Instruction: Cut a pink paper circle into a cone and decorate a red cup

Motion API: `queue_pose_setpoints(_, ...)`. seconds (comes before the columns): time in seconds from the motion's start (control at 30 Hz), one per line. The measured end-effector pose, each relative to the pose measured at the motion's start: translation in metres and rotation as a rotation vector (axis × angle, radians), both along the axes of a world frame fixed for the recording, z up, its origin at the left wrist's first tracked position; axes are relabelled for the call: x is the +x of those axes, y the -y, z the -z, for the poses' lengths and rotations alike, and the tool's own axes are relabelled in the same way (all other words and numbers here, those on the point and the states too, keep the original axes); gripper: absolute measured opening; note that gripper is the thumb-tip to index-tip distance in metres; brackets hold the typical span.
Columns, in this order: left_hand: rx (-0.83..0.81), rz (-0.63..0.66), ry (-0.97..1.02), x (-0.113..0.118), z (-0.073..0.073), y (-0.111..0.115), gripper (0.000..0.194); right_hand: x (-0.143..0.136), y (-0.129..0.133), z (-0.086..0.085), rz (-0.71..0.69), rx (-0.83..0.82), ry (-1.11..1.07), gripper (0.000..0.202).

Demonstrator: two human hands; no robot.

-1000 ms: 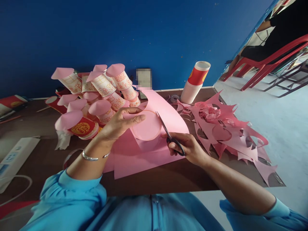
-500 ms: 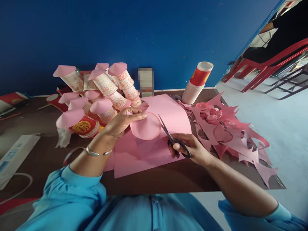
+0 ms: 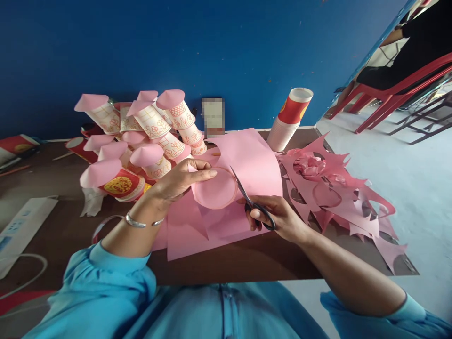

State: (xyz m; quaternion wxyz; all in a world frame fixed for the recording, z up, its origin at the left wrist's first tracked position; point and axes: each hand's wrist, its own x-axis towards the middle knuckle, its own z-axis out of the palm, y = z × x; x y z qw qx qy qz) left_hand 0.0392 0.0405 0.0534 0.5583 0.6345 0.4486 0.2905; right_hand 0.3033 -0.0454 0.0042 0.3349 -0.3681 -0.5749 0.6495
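Observation:
My left hand (image 3: pixel 189 178) pinches a sheet of pink paper (image 3: pixel 250 153) between thumb and fingers. A circle (image 3: pixel 216 190) is outlined on this sheet, its lower edge cut free and its upper right still joined to the rest. In my right hand (image 3: pixel 275 214) is a pair of scissors (image 3: pixel 249 200) with black handles. Its blades lie along the right side of the circle, pointing up and away from me. More pink paper (image 3: pixel 187 242) lies flat on the table beneath.
Paper cups with pink cone tops (image 3: pixel 143 122) are gathered at the left. A stack of paper cups (image 3: pixel 287 122) leans near the blue wall (image 3: pixel 247 61). Pink paper scraps (image 3: pixel 328 197) cover the table's right end. A person in black (image 3: pixel 420 52) sits on a red chair (image 3: pixel 395 94).
The far part of the pink sheet has shifted up slightly, and the circle has turned a little in my left hand. The scissors have moved slightly left.

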Motion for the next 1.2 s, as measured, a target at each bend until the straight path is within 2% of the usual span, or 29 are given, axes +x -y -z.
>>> queue_pose_setpoints(0.23, 0.059, 0.032, -0.067, 0.000, -0.009, 0.004, 0.040, 0.000, 0.001, -0.003, -0.002, 0.030, 0.037, 0.051)
queue_pose_setpoints(0.7, 0.112, 0.053, -0.109, 0.001, -0.016, 0.008, 0.045, -0.001, 0.001, -0.006, 0.004, 0.031, 0.043, 0.050)
queue_pose_setpoints(1.2, 0.218, 0.081, -0.176, -0.001, -0.023, 0.011, 0.041, 0.000, 0.002, -0.005, -0.004, 0.043, 0.035, 0.049)
